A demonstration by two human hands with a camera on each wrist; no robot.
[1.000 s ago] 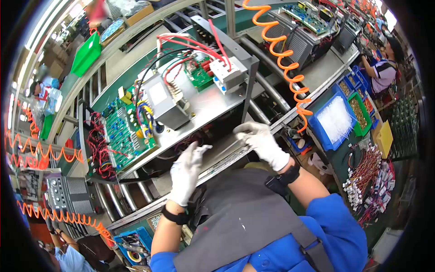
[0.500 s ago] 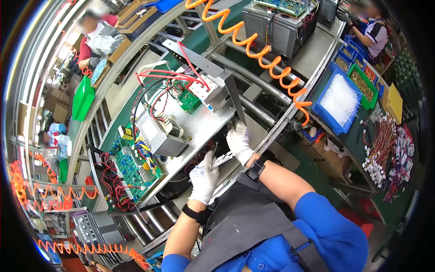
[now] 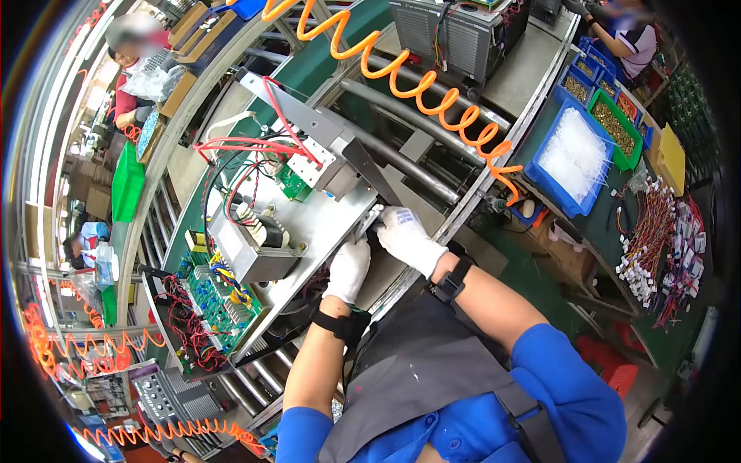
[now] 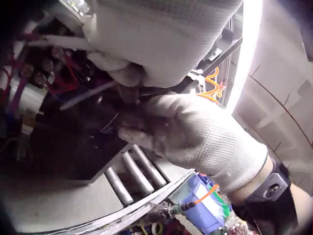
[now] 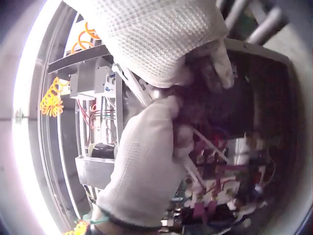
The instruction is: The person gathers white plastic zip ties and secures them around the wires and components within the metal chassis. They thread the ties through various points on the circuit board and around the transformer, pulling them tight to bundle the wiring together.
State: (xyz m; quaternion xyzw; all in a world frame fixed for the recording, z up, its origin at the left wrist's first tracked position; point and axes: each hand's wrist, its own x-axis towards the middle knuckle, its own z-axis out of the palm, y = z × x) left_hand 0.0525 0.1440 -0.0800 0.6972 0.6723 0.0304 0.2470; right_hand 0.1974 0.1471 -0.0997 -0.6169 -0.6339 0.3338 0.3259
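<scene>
Both hands wear white knit gloves and meet at the front edge of an open amplifier-like metal chassis (image 3: 328,228). My left hand (image 3: 350,270) grips thin white strips that look like cable ties (image 5: 134,87); they stick out on both sides of the fist in the right wrist view. Close beside it, my right hand (image 3: 407,241) reaches under the chassis edge with bent fingers (image 5: 222,71). Dark shadow hides its fingertips, and I cannot tell whether they pinch anything. Wires and parts (image 5: 210,191) show below the hands in the right wrist view.
The chassis carries a boxed transformer (image 3: 243,243) and a green circuit board (image 3: 212,301), on a roller conveyor (image 3: 409,170). An orange coiled hose (image 3: 432,100) hangs above. At right are a blue tray of white strips (image 3: 575,158) and wire bundles (image 3: 652,239). Another person (image 3: 139,69) is across the line.
Hands that were apart have come together at the chassis edge, the right one moving left and in under it. The white strips in the left hand now point up toward the edge. The head view has shifted.
</scene>
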